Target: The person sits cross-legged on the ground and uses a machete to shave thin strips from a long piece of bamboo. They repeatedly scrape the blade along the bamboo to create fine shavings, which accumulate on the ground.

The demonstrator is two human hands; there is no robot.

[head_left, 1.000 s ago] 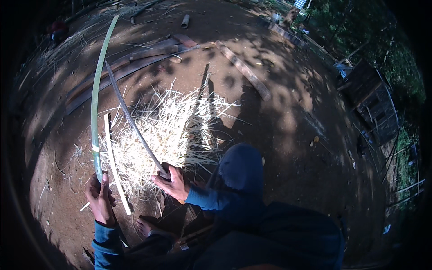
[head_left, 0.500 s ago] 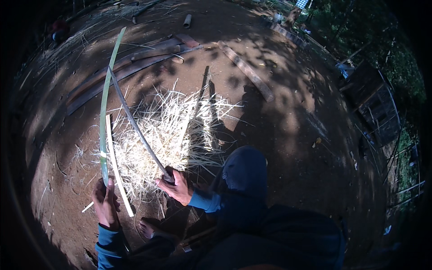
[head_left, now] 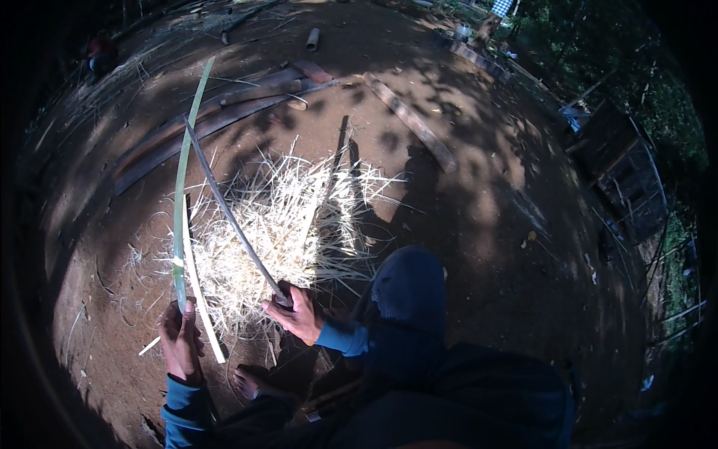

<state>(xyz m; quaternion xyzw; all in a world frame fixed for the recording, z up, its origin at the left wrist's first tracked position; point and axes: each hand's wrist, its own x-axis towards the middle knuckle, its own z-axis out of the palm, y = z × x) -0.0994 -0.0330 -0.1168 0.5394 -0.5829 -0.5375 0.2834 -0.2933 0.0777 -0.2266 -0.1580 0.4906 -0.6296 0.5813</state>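
Observation:
My left hand [head_left: 180,343] is closed around the lower end of a long green bamboo strip [head_left: 182,187], with the thumb pressed along it. The strip stands up and leans slightly right at its far end. In my right hand [head_left: 301,317], a long dark-bladed machete [head_left: 230,213] is gripped by its handle. Its blade slants up and left, and near its tip it crosses or touches the strip; exact contact is hard to tell. A pale split strip [head_left: 200,288] lies just right of the green one, beside a bright heap of shavings [head_left: 262,243].
Beyond the heap lie several wooden planks [head_left: 247,108], and a single board [head_left: 411,123] lies to their right. A short tube [head_left: 312,40] rests farther back. A wooden crate-like structure [head_left: 624,176] stands at the right. My bare foot [head_left: 245,382] is near my left hand.
The green strip's far end has dropped slightly and shifted a little right. Both hands keep their grips, and the machete has barely moved. The view has shifted slightly.

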